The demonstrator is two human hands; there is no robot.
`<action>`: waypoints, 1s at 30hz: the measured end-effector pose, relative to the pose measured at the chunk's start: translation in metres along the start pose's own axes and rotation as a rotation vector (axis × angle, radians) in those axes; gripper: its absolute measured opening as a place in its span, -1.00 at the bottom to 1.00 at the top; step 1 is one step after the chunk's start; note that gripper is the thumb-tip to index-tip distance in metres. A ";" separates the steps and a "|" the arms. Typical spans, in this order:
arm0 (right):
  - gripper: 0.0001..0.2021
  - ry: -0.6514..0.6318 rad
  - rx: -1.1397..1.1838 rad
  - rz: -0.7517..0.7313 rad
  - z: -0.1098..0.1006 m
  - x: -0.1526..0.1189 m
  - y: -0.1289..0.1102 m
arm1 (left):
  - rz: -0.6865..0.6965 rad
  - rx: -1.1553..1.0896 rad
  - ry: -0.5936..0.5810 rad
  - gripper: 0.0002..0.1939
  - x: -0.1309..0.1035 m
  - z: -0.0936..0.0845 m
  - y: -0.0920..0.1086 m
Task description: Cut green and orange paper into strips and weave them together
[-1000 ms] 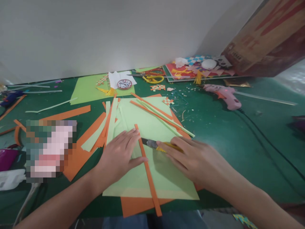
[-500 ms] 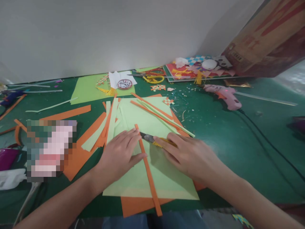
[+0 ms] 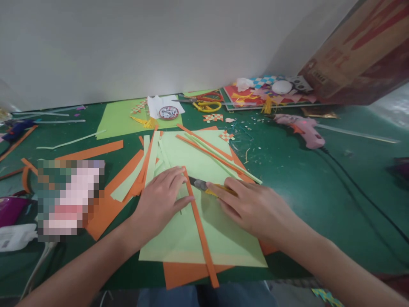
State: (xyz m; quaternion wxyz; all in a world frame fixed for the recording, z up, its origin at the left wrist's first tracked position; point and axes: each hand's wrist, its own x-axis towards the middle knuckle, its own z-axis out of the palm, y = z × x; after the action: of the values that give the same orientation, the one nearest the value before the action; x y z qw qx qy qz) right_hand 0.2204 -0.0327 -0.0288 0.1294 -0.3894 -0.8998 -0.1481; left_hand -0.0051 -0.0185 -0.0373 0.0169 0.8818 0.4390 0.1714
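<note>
A long orange strip (image 3: 202,236) lies lengthwise over a pale green sheet (image 3: 230,238). My left hand (image 3: 164,196) is at its far end, fingertips and thumb on the strip's left side; whether it pinches the strip or only presses it is hard to see. My right hand (image 3: 247,202) is closed around a yellow utility knife (image 3: 220,190), whose dark blade points left and meets the strip's right edge near my left fingertips. More thin orange and green strips (image 3: 204,149) rest across the sheet's far part. An orange sheet (image 3: 182,275) shows beneath the green one.
A pink glue gun (image 3: 302,128) with a black cable lies at right. Scissors (image 3: 207,104), a round beaded piece (image 3: 168,112) and woven paper scraps (image 3: 213,118) are at the back. Orange and green strips (image 3: 128,183) and a pixelated object (image 3: 72,198) are on the left.
The left fingertips and thumb have shifted slightly up along the orange strip. The knife stays almost in the same place beside the strip, and the view has moved a little.
</note>
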 end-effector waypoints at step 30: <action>-0.68 -0.057 -0.005 0.053 0.004 0.017 0.005 | -0.012 0.015 0.027 -0.65 0.000 0.001 0.002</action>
State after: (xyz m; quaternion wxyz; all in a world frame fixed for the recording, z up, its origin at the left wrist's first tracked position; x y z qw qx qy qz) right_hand 0.2125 -0.0170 -0.0262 0.1065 -0.4176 -0.8921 -0.1357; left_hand -0.0033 -0.0199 -0.0376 0.0055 0.8769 0.4457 0.1800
